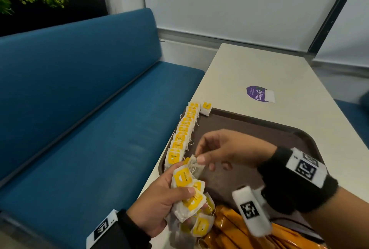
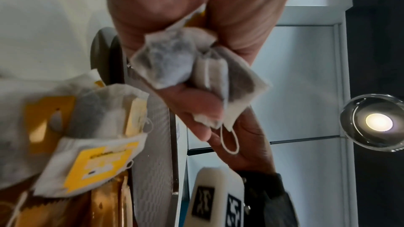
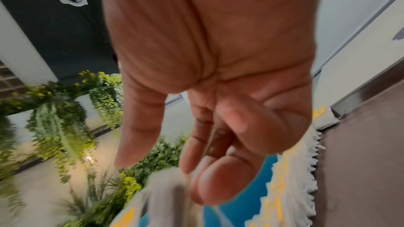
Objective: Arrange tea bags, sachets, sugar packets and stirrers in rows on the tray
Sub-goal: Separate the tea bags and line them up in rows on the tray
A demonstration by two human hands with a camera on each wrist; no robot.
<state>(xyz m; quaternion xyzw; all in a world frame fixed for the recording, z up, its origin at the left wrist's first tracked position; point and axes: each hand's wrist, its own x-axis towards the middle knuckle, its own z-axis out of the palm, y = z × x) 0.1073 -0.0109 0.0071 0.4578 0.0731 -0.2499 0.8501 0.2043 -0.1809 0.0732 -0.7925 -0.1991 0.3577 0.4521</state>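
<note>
Left hand (image 1: 157,202) fingers curled round bunch of tea bags (image 1: 189,194), above near-left corner of tray (image 1: 299,131). Right hand (image 1: 223,153) thumb and forefinger pinch corner of top bag (image 1: 196,166). Row of bags (image 1: 183,133) along tray's left edge. Bags look light, soft, crushable, strings snag: best pinch by paper edge or yellow tag.

Yellow-tagged tea bags (image 1: 184,135) lie overlapped in one row along the brown tray's (image 1: 249,125) left rim; a loose bunch (image 1: 189,198) sits above orange sachets (image 1: 239,228) at its near end.
</note>
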